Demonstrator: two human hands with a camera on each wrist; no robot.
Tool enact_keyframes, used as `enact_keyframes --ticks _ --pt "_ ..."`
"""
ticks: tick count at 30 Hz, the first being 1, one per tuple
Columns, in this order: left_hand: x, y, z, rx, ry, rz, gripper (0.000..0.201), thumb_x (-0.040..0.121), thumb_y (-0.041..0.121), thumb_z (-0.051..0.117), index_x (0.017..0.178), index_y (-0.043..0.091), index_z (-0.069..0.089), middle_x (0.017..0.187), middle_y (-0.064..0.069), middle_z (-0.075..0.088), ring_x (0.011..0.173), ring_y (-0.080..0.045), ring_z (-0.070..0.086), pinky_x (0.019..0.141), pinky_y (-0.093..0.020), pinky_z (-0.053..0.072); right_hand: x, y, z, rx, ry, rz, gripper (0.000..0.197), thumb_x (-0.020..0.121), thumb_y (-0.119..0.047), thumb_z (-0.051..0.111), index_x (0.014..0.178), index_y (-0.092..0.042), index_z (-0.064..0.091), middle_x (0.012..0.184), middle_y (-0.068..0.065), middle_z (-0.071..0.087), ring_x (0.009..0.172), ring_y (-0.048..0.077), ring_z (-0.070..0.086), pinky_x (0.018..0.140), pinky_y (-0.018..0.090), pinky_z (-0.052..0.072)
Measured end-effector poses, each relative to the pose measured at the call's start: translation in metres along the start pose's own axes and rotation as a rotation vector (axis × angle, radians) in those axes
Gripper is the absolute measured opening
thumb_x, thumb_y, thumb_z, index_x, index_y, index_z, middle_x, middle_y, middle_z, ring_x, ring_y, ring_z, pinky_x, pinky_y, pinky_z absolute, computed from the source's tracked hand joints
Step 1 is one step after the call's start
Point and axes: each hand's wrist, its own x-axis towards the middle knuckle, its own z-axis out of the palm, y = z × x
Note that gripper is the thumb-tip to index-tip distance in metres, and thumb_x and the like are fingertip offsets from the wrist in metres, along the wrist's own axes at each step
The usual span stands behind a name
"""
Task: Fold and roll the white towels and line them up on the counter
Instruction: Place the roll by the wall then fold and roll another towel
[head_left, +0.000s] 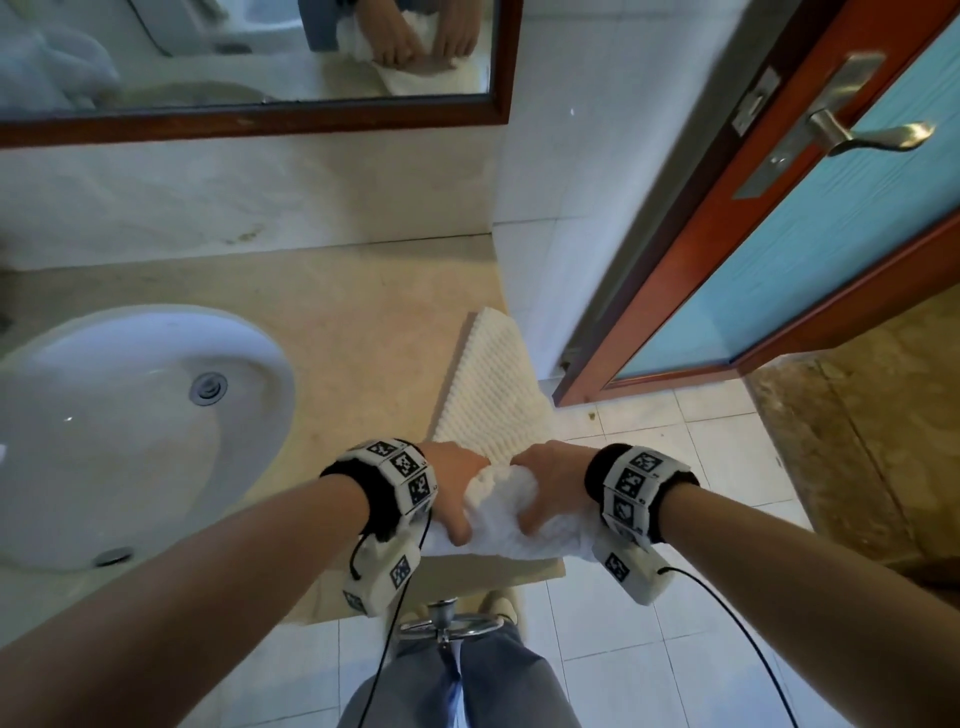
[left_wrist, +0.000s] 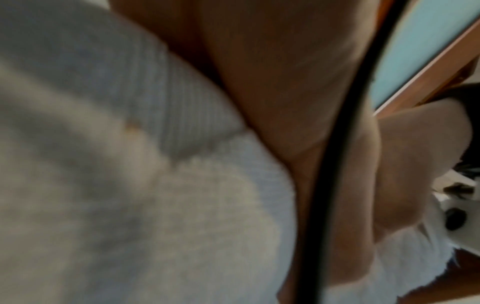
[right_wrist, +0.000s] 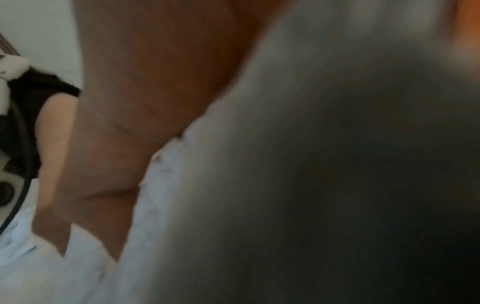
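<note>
Now both curled tight — left hand (head_left: 451, 488), right hand (head_left: 545, 483) (side by side), white towel (head_left: 501, 499) rolled between them

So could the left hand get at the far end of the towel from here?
Probably yes. The far end lies flat and uncovered on the counter, with nothing between it and the left hand. That hand would first have to let go of the roll it grips.

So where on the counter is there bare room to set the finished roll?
Bare counter runs between the sink and the towel, back to the wall under the mirror. The front right corner is crowded: left hand and right hand grip the roll there.
</note>
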Motion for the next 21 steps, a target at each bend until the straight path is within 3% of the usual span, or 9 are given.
enact_keyframes --ticks 4,8,12,18,21 --pt "-0.022 -0.009 -0.055 -0.021 0.084 -0.012 0.058 0.073 0.029 0.08 0.124 0.016 0.054 0.115 -0.003 0.064 0.102 -0.02 0.062 0.076 -0.027 0.046 -0.019 -0.012 -0.064 -0.035 0.082 -0.024 0.051 0.074 -0.039 0.077 0.116 -0.016 0.061 0.109 0.003 0.064 0.095 0.022 0.059 0.079 0.029 0.043" --pt "-0.063 -0.024 -0.126 0.013 0.289 -0.05 0.059 0.074 0.027 0.079 0.126 0.016 0.053 0.116 -0.003 0.063 0.102 -0.021 0.061 0.076 -0.027 0.045 -0.044 -0.04 -0.136 -0.167 0.28 -0.06 0.037 0.072 -0.046 0.072 0.098 -0.02 0.062 0.094 -0.002 0.066 0.088 0.022 0.063 0.08 0.033 0.051" --pt "-0.112 -0.041 -0.187 0.059 0.502 -0.124 0.058 0.075 0.026 0.078 0.126 0.015 0.052 0.113 -0.003 0.063 0.089 -0.018 0.058 0.072 -0.027 0.042 -0.06 -0.071 -0.199 -0.174 0.567 -0.068 0.048 0.065 -0.048 0.078 0.101 -0.021 0.062 0.096 -0.001 0.063 0.09 0.021 0.058 0.08 0.033 0.048" --pt "-0.162 -0.054 -0.226 0.146 0.747 -0.222 0.058 0.073 0.027 0.079 0.122 0.016 0.051 0.096 -0.003 0.06 0.077 -0.021 0.053 0.068 -0.03 0.042 -0.08 -0.1 -0.241 -0.193 0.881 -0.106 0.047 0.058 -0.056 0.075 0.093 -0.033 0.053 0.088 -0.008 0.057 0.084 0.019 0.053 0.072 0.03 0.04" --pt "-0.182 -0.052 -0.233 0.33 0.858 -0.297 0.069 0.064 0.04 0.079 0.12 0.021 0.044 0.083 -0.003 0.053 0.078 -0.029 0.056 0.068 -0.035 0.039 -0.086 -0.108 -0.246 -0.221 1.004 -0.121 0.055 0.061 -0.057 0.072 0.105 -0.031 0.054 0.089 -0.006 0.057 0.08 0.02 0.051 0.072 0.031 0.039"
